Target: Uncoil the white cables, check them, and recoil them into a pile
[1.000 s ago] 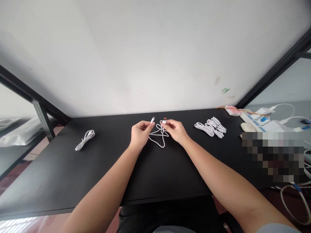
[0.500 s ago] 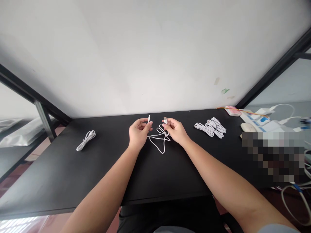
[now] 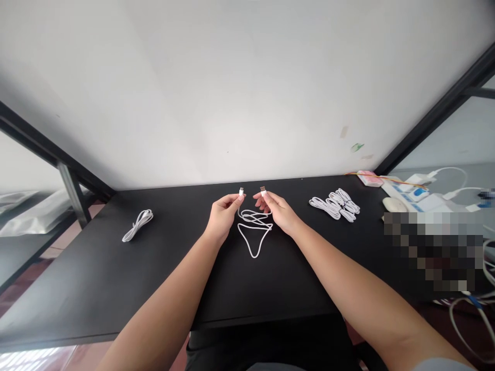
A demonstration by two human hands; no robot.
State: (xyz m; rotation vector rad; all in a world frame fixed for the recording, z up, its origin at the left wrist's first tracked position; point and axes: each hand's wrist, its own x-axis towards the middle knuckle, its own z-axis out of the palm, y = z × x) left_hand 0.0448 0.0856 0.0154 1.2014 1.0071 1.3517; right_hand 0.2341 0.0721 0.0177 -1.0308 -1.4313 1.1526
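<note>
A white USB cable (image 3: 255, 254) hangs in loose loops between my hands, above or on the black desktop; its exact height I cannot tell. My left hand (image 3: 224, 214) pinches the small connector (image 3: 241, 191) at one end, tip pointing away from me. Between thumb and forefinger of my right hand (image 3: 281, 210) is the wider USB-A plug (image 3: 263, 190) of the same cable, its metal end facing up. The other right fingers are spread a little behind it. Both ends are held close together, a small gap apart.
One bundled white cable (image 3: 138, 225) lies on the black desk (image 3: 174, 268) at left. Several coiled white cables (image 3: 335, 204) lie at right. Beyond them are a white mouse (image 3: 394, 204), a power strip (image 3: 402, 193) with chargers and a pink-white box (image 3: 370, 178). A wall borders the back.
The left hand has moved slightly right and turned its connector to show the broad side. The cable loops have shifted and hang lower. Right-hand fingers have spread behind the plug.
</note>
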